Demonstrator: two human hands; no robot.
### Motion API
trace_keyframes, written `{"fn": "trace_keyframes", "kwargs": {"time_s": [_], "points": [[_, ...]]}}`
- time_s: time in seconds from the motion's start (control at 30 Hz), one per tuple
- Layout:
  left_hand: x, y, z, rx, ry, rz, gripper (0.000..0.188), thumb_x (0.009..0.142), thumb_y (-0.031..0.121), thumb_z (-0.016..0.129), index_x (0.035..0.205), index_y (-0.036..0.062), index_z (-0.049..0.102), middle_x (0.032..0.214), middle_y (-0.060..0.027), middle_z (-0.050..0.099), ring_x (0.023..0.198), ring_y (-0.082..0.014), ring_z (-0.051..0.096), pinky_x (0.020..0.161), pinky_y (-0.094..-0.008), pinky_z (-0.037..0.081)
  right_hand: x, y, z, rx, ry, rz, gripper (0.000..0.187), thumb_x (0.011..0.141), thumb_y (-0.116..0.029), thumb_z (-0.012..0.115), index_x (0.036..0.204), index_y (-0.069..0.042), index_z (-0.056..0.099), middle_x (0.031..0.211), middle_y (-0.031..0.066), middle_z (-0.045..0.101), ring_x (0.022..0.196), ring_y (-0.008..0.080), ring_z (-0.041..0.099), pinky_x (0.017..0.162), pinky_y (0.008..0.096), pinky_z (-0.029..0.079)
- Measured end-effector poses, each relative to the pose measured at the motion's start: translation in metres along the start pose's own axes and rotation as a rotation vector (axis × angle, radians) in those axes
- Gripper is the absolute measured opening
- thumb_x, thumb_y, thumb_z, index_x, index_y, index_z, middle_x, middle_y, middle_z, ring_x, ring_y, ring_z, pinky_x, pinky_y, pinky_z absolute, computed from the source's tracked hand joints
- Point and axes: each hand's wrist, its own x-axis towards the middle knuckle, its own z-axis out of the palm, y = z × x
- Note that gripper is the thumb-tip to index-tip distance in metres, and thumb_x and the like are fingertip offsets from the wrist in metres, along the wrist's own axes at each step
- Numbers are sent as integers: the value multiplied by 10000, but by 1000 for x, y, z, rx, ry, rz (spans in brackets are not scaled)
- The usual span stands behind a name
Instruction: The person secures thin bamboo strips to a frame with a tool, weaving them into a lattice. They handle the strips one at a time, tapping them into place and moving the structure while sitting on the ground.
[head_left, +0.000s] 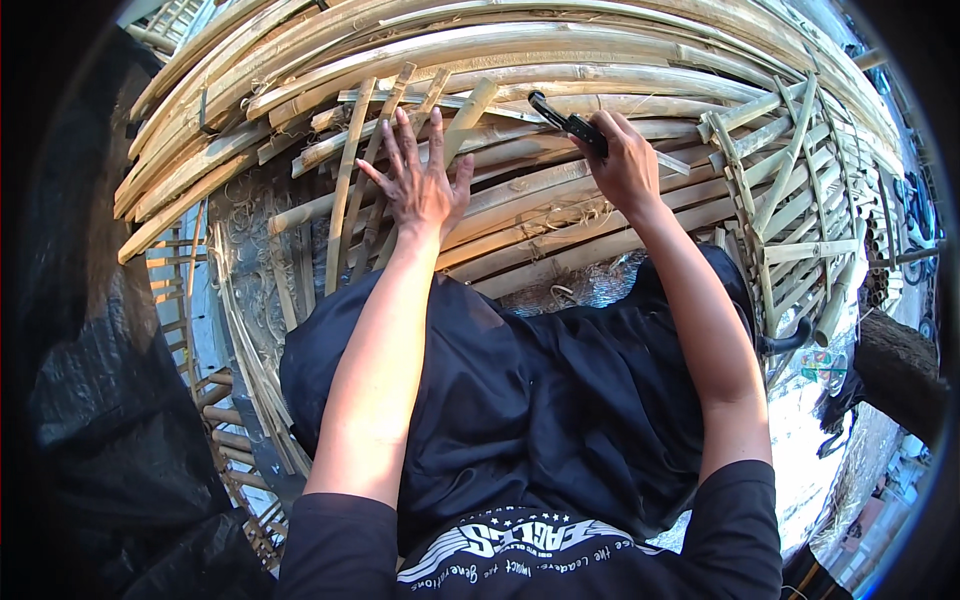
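My left hand (420,190) lies with its fingers spread over several narrow upright bamboo strips (350,190). A wider, greenish bamboo strip (470,115) leans just right of its fingers. To the right, my right hand (625,165) is closed round a black hand tool (575,125) with a long, narrow front part pointing up and left. The tool's exact kind is not clear, as my fingers cover much of it. Under both hands run long split bamboo slats (560,200), lying roughly crosswise in front of me.
A large stack of curved-looking bamboo slats (560,40) fills the far side. On the right stands a lattice panel of bamboo strips (790,200). Black sheeting (110,400) hangs at the left, beside a bamboo rack (235,450). A dark log (900,370) lies at the right.
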Motion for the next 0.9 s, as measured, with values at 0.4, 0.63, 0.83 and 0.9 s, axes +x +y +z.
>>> {"fn": "trace_keyframes", "kwargs": {"time_s": [0.4,0.63,0.83,0.9], "points": [[0,8,-5,26,-19,-8,873,955,725,409,1658,252,197,1724,-177,63,1586,-418,3,1116,-820,-36,-3,-12,-14,-154,-382,-471,348,865,-376,746,947,-83,576,832,75,639,784,277,697,678,410,547],[-3,7,-2,37,-17,-4,876,950,718,431,1646,223,238,1711,-206,100,1580,-437,19,1104,-831,-21,10,-26,-24,-223,-595,-430,627,781,-611,777,924,-37,569,836,98,632,862,292,691,712,416,533],[-2,5,3,66,42,11,895,915,716,495,1633,234,262,1705,-189,115,1574,-440,68,1099,-841,4,25,-2,-24,-400,-513,-456,541,878,-553,726,948,-44,556,774,96,662,691,281,698,589,383,540],[-2,8,-1,74,22,-2,889,914,712,498,1628,232,274,1700,-191,130,1574,-440,72,1098,-843,10,33,4,-21,-436,-506,-249,538,885,-558,721,969,-51,560,748,79,671,627,270,690,536,375,530]]}}
